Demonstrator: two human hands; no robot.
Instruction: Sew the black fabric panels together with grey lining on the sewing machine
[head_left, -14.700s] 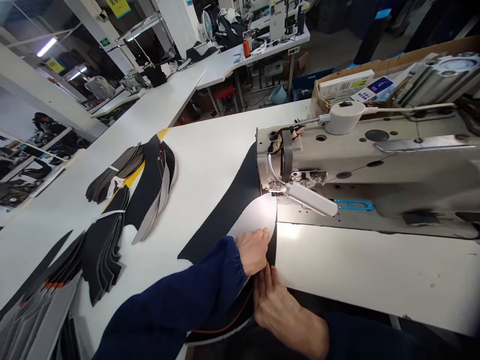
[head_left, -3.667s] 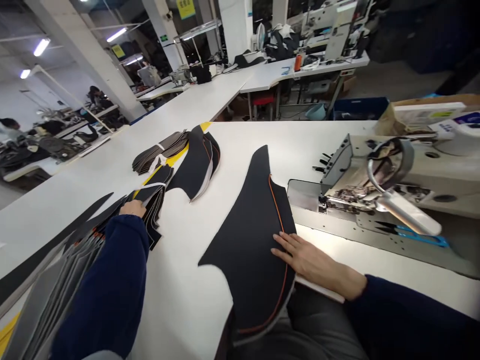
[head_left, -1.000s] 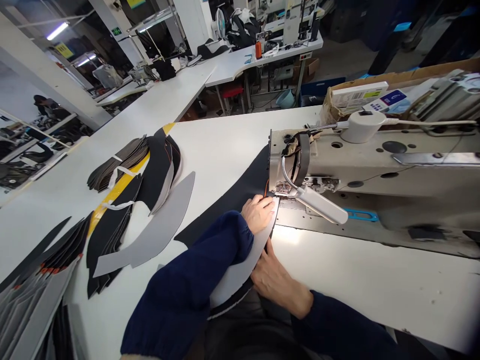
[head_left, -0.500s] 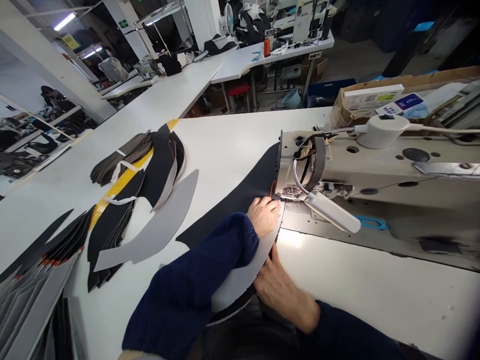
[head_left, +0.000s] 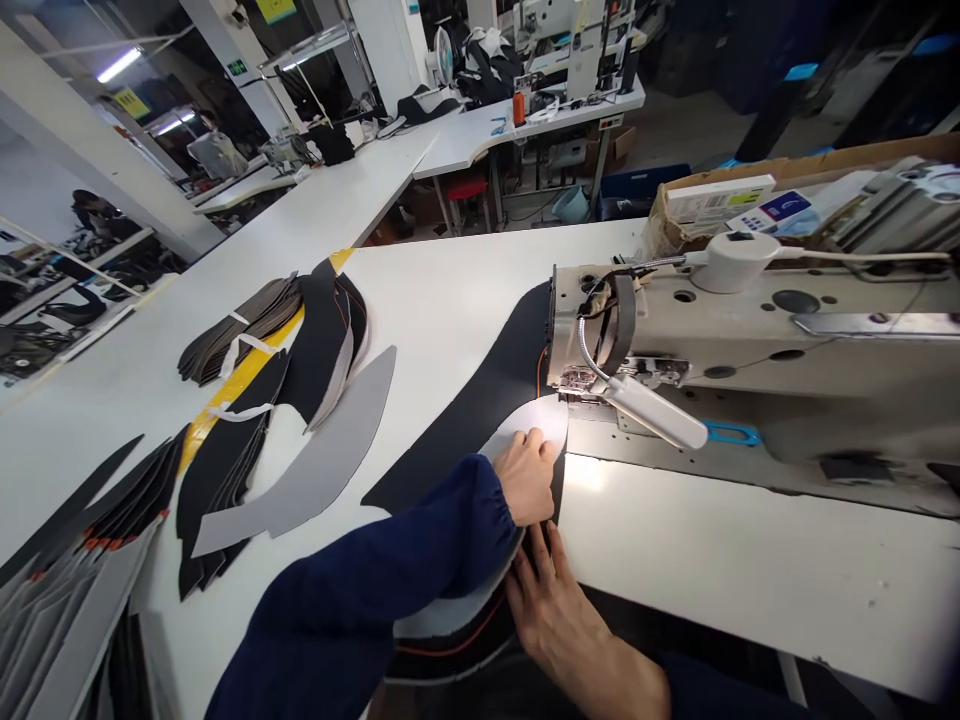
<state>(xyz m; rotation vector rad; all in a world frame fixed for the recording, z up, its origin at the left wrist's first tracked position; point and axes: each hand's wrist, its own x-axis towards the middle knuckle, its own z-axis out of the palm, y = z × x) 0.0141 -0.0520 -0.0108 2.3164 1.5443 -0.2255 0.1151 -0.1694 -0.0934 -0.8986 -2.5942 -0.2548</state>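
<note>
A large black fabric piece (head_left: 480,400) with an orange seam line lies on the white table (head_left: 442,300) and runs under the head of the sewing machine (head_left: 750,350). A grey curved piece (head_left: 536,420) lies on top of it, its tip at the needle. My left hand (head_left: 526,478) presses flat on the grey piece just in front of the needle, fingers together. At the table's near edge my right hand (head_left: 547,595) lies flat on the black fabric with its fingers stretched forward.
A second grey curved piece (head_left: 315,470) lies to the left. Stacks of black and grey cut pieces (head_left: 300,340) sit further left, more at the near left corner (head_left: 67,590). A lamp (head_left: 652,410) hangs by the needle. A cardboard box (head_left: 720,200) stands behind the machine.
Since one second ago both hands have drawn back toward me along the pieces. More of the grey piece now shows lit under the lamp in front of the needle.
</note>
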